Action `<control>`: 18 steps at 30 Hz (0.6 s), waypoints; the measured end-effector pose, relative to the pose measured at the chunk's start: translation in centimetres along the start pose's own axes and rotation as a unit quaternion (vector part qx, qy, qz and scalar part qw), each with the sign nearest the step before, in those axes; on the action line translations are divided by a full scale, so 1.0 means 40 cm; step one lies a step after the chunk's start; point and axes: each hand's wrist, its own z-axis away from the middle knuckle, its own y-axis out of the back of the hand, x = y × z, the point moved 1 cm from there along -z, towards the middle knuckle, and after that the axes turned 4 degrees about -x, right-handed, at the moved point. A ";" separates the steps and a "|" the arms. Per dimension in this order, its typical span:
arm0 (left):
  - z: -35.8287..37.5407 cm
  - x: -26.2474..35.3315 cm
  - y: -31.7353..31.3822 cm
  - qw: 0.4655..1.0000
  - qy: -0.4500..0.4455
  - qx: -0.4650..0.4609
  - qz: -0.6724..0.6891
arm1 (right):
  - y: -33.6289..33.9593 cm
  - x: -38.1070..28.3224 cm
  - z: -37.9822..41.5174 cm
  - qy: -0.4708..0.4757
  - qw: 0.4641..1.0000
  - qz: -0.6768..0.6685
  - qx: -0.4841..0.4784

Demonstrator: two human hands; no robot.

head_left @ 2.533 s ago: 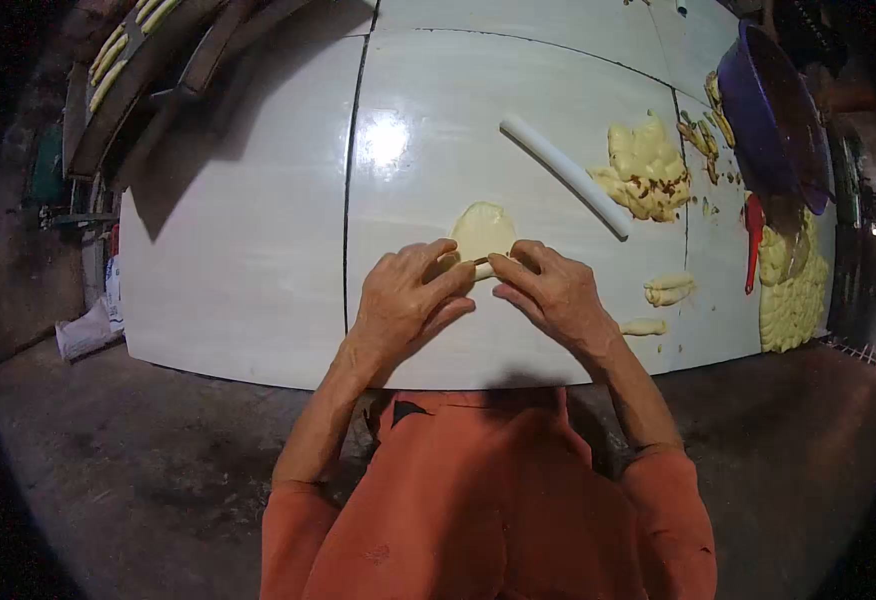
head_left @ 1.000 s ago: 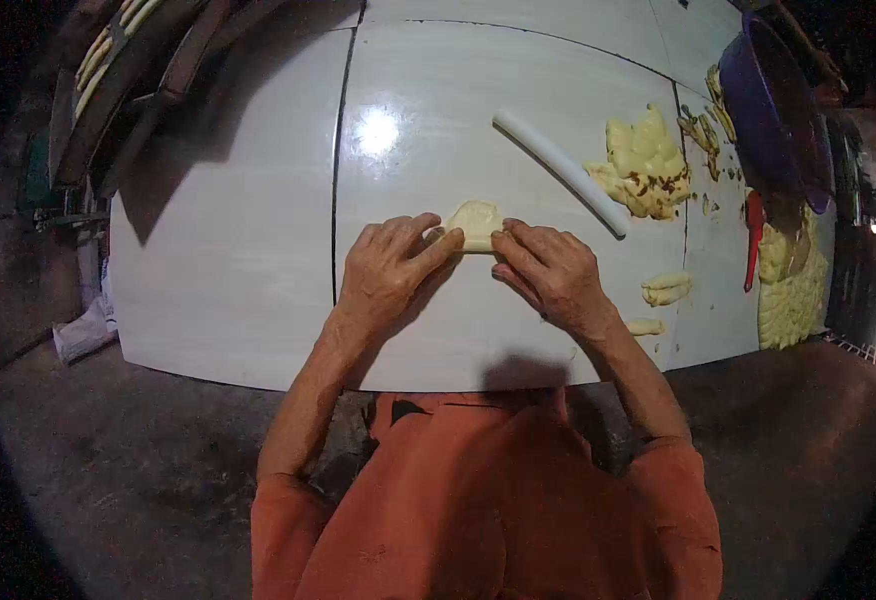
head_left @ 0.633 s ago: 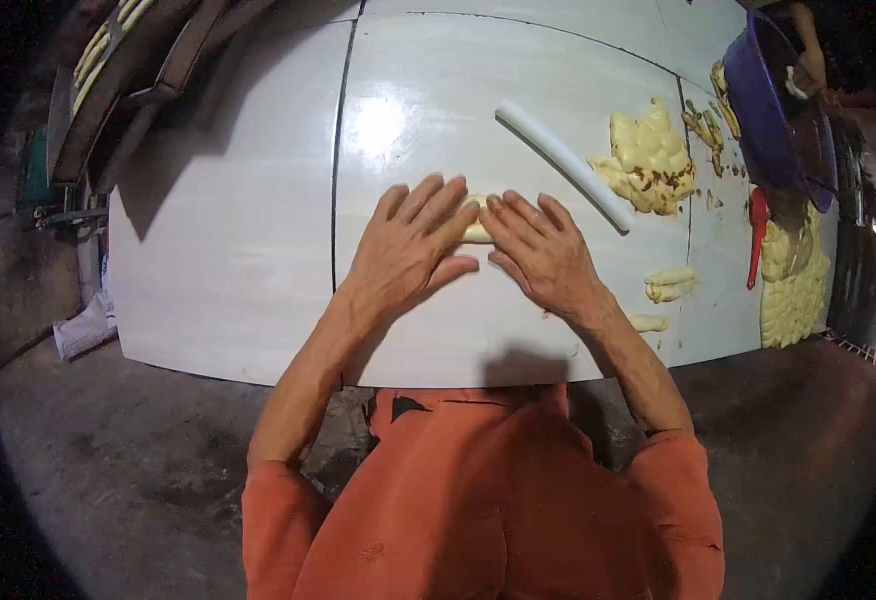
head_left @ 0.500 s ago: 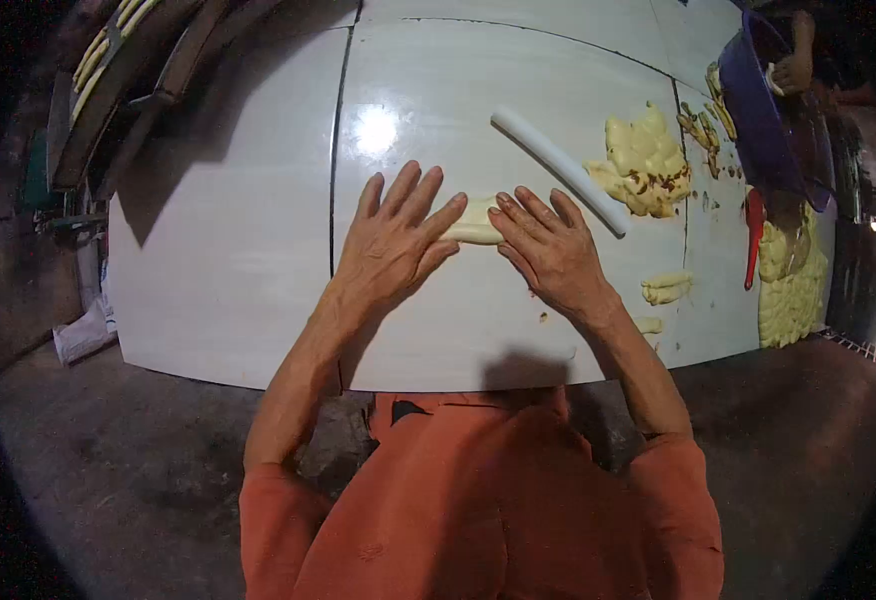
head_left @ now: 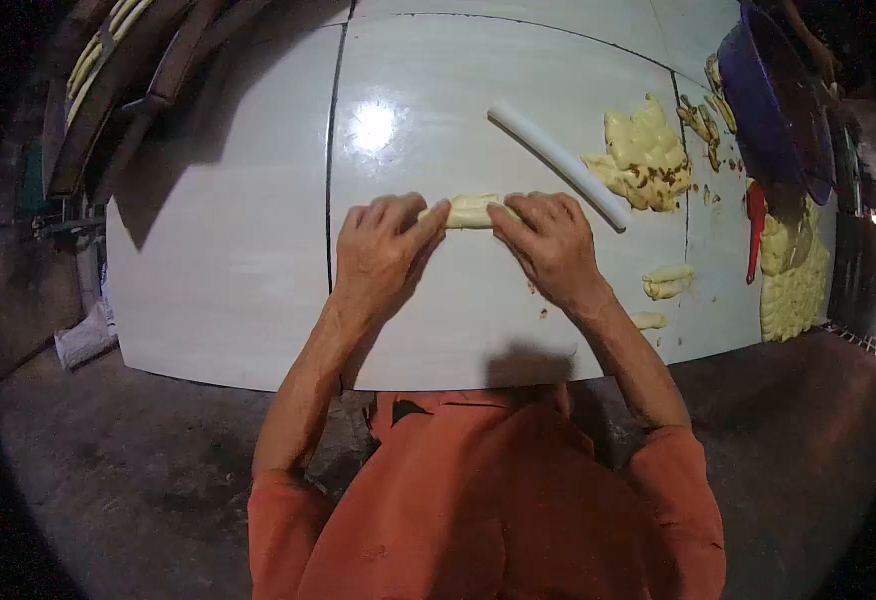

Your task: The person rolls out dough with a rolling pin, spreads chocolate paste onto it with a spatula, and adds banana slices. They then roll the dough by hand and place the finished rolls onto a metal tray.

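A short roll of pale yellow dough [head_left: 471, 212] lies on the white tabletop [head_left: 438, 310] between my hands. My left hand [head_left: 378, 245] has its fingers curled round the roll's left end. At the right end, my right hand [head_left: 550, 240] grips the dough with bent fingers and thumb. Both ends of the roll are hidden under the fingers. A white rolling pin [head_left: 558, 165] lies slanted just beyond my right hand.
Right of the pin sits a lump of dough with brown filling [head_left: 648, 155]. Small dough rolls [head_left: 668, 282] lie near my right forearm. Further right are a red-handled tool [head_left: 755, 230], a dough sheet [head_left: 793, 275] and a purple tub [head_left: 773, 100]. Racked dough strips [head_left: 103, 55] stand upper left.
My flat, outstretched fingers have curled in and closed on the two ends of the dough roll. The other person's hand at the purple tub has moved out of sight.
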 end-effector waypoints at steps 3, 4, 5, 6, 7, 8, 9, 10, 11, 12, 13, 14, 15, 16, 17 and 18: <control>-0.041 0.005 0.009 0.997 0.079 0.004 0.014 | -0.011 0.017 -0.024 -0.084 0.996 0.012 0.005; -0.034 0.003 0.010 0.997 0.078 0.006 0.013 | -0.001 0.011 -0.026 -0.082 0.996 0.013 0.007; -0.019 -0.001 0.010 0.998 0.055 0.014 0.037 | 0.016 -0.003 -0.023 -0.065 0.998 -0.025 0.010; -0.015 0.000 0.013 0.997 0.031 0.023 0.060 | 0.026 -0.010 -0.022 -0.048 0.997 -0.062 0.013; -0.019 0.000 0.011 0.997 0.029 0.021 0.061 | 0.020 -0.007 -0.020 -0.051 0.997 -0.061 0.013; -0.021 0.002 0.008 0.999 0.034 0.007 0.040 | 0.007 -0.005 -0.016 -0.039 0.998 -0.041 -0.007; -0.027 0.006 0.006 0.999 0.038 -0.007 0.018 | -0.004 -0.003 -0.014 -0.027 0.999 -0.019 -0.026; -0.048 0.010 0.004 0.998 0.060 -0.008 -0.014 | -0.012 0.005 -0.026 -0.039 0.999 -0.011 -0.026; -0.063 0.010 0.014 0.997 0.078 0.001 0.015 | -0.012 0.007 -0.033 -0.042 0.999 -0.008 -0.025; -0.069 0.013 0.020 0.995 0.092 0.005 0.027 | -0.005 0.008 -0.046 -0.059 0.998 -0.024 -0.023; -0.076 0.015 0.022 0.994 0.104 0.008 0.040 | 0.005 0.010 -0.058 -0.077 0.996 -0.039 -0.021; -0.064 -0.007 0.010 0.996 0.082 0.016 0.043 | 0.024 0.003 -0.059 -0.079 0.994 -0.075 -0.022; -0.060 -0.014 0.017 0.996 0.077 0.014 0.045 | 0.017 0.002 -0.053 -0.085 0.994 -0.072 -0.020; -0.055 -0.009 0.023 0.996 0.069 -0.006 0.051 | 0.002 -0.002 -0.041 -0.051 0.997 -0.062 -0.017; -0.051 -0.001 0.024 0.996 0.058 -0.027 0.062 | -0.011 -0.007 -0.023 -0.020 0.998 -0.049 -0.016; -0.059 0.000 0.023 0.994 0.063 -0.010 0.083 | -0.023 -0.004 -0.024 -0.025 0.997 -0.067 0.020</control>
